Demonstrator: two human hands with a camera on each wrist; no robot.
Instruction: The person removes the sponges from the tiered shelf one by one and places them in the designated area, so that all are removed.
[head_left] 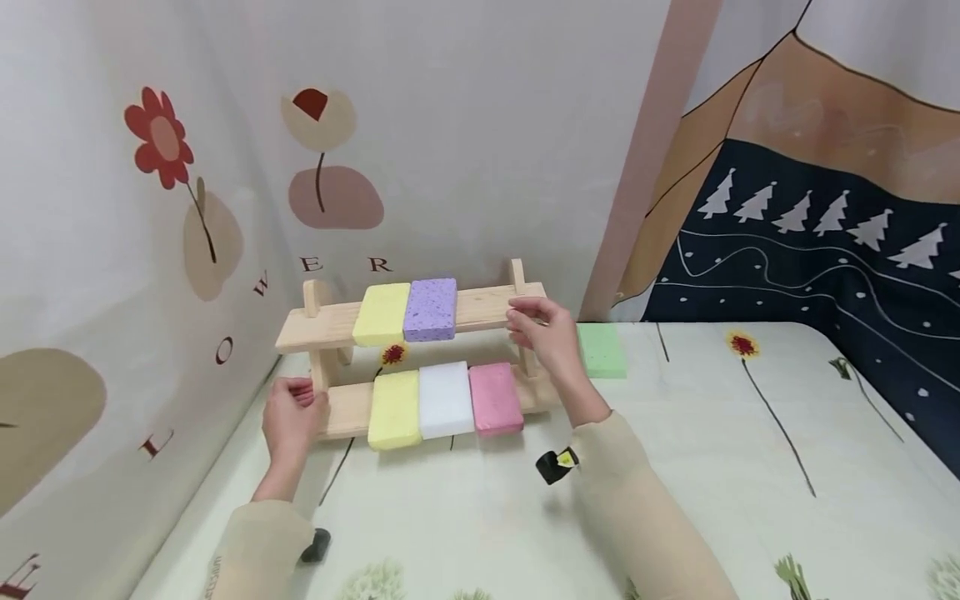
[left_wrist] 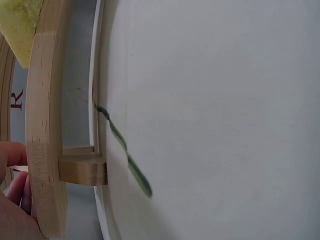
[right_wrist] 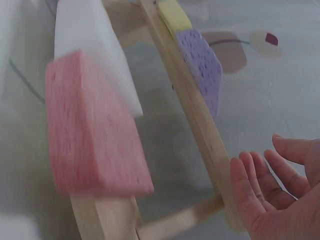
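Observation:
A two-tier wooden rack (head_left: pixel 315 330) stands by the back wall. Its upper board carries a yellow sponge (head_left: pixel 382 314) and a speckled purple sponge (head_left: pixel 431 309) side by side. On the lower board (head_left: pixel 350 410) lie another yellow sponge (head_left: pixel 394 410), a white sponge (head_left: pixel 446 400) and a pink sponge (right_wrist: pixel 100 130). My left hand (head_left: pixel 291 418) grips the rack at the lower board's left end, its fingers partly hidden behind the wood in the left wrist view. At the upper board's right end is my right hand (head_left: pixel 549 335), fingers loosely bent, fingertips at the edge, holding nothing.
A light green sponge (head_left: pixel 603 350) lies on the table behind my right hand, to the right of the rack. Printed cloth walls (head_left: pixel 480 150) rise at the back and left. The table wears a pale flowered cloth (head_left: pixel 675 433).

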